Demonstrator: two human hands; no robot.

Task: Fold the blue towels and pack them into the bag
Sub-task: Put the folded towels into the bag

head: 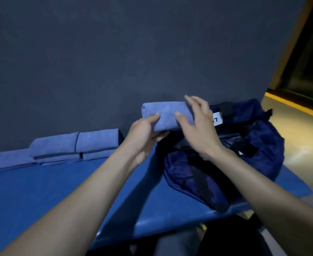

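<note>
Head view shows a folded blue towel (pixel 167 115) held up off the table (pixel 59 191), above the near edge of the dark blue bag (pixel 226 159); it is lifted, I judge, so that it can be carried over the bag's mouth and lowered in without coming unfolded. Below it, the left hand (pixel 144 133) grips the towel's lower left part, thumb lying across the front face and fingers curled beneath the bottom edge, which looks like the support that keeps the bundle from sagging; the right hand (pixel 198 124) sits at the towel's right end, thumb pressed on the front and fingers spread fairly straight over the top and far side, more a steadying cover than a clench. So the towel lies between the two hands, touching both, with the left under it and the right beside and over it. Further left, three more folded towels (pixel 74 146) rest in a row against the dark wall (pixel 133 52), well apart from the hands, probably queued there for packing. A white label (pixel 217 118) shows on the bag just beyond the right hand; whether any towel is already inside the bag cannot be told.
</note>
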